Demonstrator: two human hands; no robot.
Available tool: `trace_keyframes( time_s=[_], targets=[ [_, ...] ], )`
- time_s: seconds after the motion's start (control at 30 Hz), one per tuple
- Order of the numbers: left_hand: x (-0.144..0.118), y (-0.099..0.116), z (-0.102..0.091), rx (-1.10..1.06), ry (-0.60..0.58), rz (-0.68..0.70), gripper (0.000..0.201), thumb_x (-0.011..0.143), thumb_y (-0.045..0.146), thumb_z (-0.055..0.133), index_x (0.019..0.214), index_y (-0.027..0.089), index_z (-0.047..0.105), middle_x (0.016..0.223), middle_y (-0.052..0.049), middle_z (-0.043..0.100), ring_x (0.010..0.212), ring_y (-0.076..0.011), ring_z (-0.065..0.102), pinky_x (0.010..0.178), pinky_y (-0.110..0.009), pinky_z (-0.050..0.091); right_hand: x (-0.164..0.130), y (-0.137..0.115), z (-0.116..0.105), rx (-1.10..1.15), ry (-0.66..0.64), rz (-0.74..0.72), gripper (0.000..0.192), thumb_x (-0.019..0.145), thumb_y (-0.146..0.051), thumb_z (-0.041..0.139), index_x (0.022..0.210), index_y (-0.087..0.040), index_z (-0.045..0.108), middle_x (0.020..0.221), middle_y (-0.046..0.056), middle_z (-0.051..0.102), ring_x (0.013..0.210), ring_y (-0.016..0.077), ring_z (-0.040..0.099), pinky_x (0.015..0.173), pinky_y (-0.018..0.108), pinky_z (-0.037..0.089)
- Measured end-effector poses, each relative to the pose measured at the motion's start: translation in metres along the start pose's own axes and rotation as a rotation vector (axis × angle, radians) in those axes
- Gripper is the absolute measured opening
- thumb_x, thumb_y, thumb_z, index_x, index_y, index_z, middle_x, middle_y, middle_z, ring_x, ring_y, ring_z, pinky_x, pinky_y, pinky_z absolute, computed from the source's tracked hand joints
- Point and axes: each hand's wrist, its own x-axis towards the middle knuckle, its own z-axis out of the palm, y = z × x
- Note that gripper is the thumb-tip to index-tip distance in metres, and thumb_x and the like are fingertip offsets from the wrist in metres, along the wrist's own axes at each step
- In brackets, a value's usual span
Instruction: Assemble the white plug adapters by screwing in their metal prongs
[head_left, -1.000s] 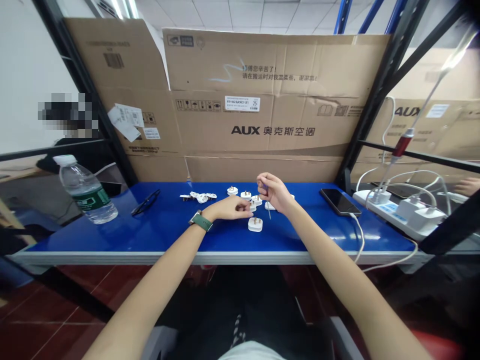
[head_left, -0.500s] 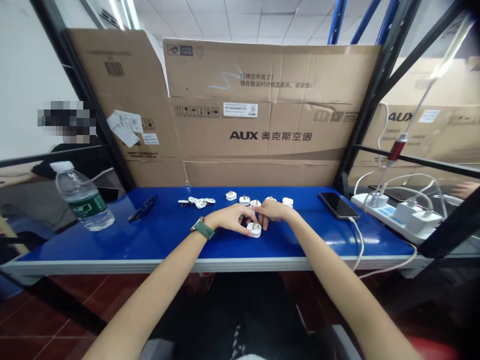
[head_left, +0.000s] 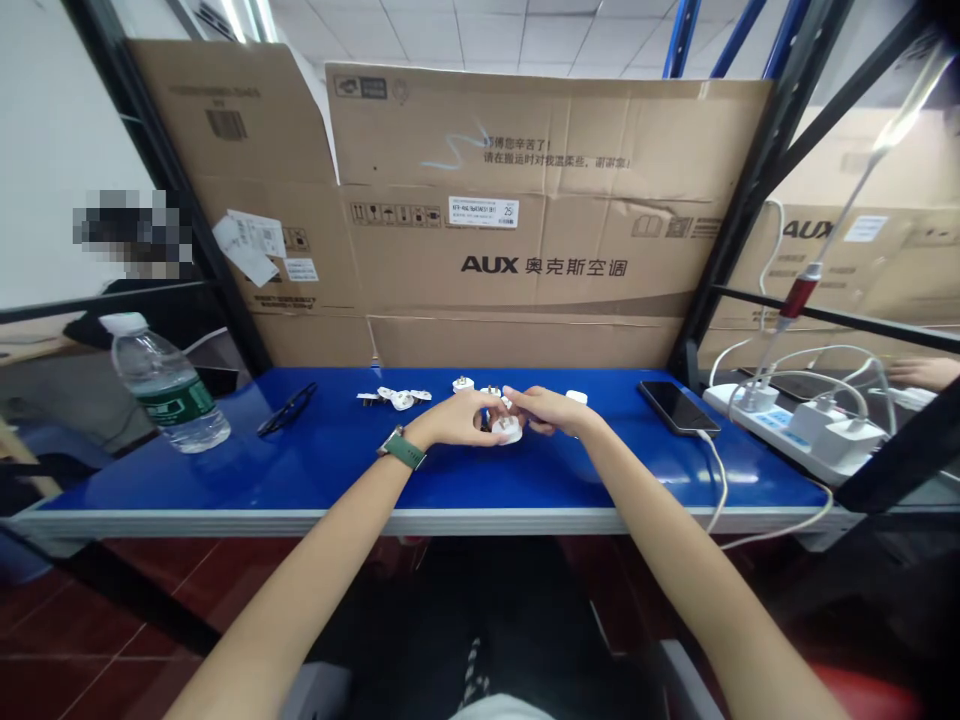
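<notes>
My left hand, with a green-strapped watch at the wrist, curls thumb and fingers around a white plug whose pin side faces up. From the right, my right hand reaches over the same plug, index finger forward and the others bent. What its fingertips pinch is too small to make out. Just behind the hands are another white plug and one partly covered by fingers. A further white piece lies right of my right hand. Several white parts with pins sit to the left.
On the blue tabletop lie black glasses and a phone with a cable. A water bottle stands left, a loaded power strip right. Cardboard walls the back. A person is beyond the left frame.
The plug in my left hand has moved away from the table's front edge, along with the hand. My right fingers have shifted and now bend closer around its right side.
</notes>
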Motion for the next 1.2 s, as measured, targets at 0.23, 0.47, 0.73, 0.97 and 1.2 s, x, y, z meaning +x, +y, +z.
trace_keyframes(
  time_s=[0.23,0.47,0.73,0.97,1.2],
  targets=[
    [0.003,-0.009,0.001,-0.003,0.344,-0.104,0.040,0.083,0.044,0.072,0.112,0.020,0.058,0.106,-0.003,0.071,0.059,-0.0109,0.064,0.057,-0.024,0.048,-0.006,-0.013,-0.003,0.177,0.144,-0.226,0.052,0.082,-0.060,0.073,0.106,-0.014,0.076,0.074,0.004,0.069,0.041,0.0045,0.025,0.040,0.024,0.015],
    [0.003,-0.015,0.005,0.045,0.311,-0.153,0.041,0.080,0.047,0.076,0.105,0.022,0.056,0.092,-0.002,0.073,0.070,-0.0169,0.067,0.060,-0.024,0.046,0.008,-0.004,0.000,-0.159,0.214,-0.489,0.040,0.068,-0.033,0.087,0.104,-0.018,0.078,0.102,0.006,0.076,0.097,0.0216,0.067,0.081,0.030,0.048],
    [0.004,-0.016,0.004,0.009,0.307,-0.105,0.036,0.080,0.045,0.075,0.098,0.020,0.056,0.088,0.000,0.071,0.071,-0.0165,0.067,0.062,-0.024,0.047,0.003,-0.004,0.005,-0.377,0.274,-0.626,0.034,0.077,-0.030,0.079,0.108,-0.020,0.068,0.114,0.006,0.073,0.105,0.0225,0.066,0.083,0.031,0.047],
    [0.006,-0.011,0.003,-0.033,0.389,-0.095,0.034,0.082,0.041,0.071,0.107,0.019,0.062,0.097,-0.002,0.072,0.065,-0.0129,0.064,0.064,-0.025,0.050,-0.002,-0.010,0.008,-0.356,0.317,-0.631,0.029,0.083,-0.028,0.069,0.110,-0.020,0.065,0.111,0.006,0.073,0.102,0.0211,0.067,0.078,0.028,0.047],
    [0.007,-0.014,0.003,-0.040,0.415,-0.108,0.036,0.081,0.042,0.072,0.108,0.019,0.064,0.094,-0.001,0.072,0.061,-0.0115,0.061,0.063,-0.024,0.049,0.000,-0.010,0.007,-0.334,0.370,-0.615,0.028,0.085,-0.032,0.067,0.110,-0.020,0.065,0.109,0.006,0.073,0.102,0.0220,0.067,0.081,0.030,0.048]
  ],
)
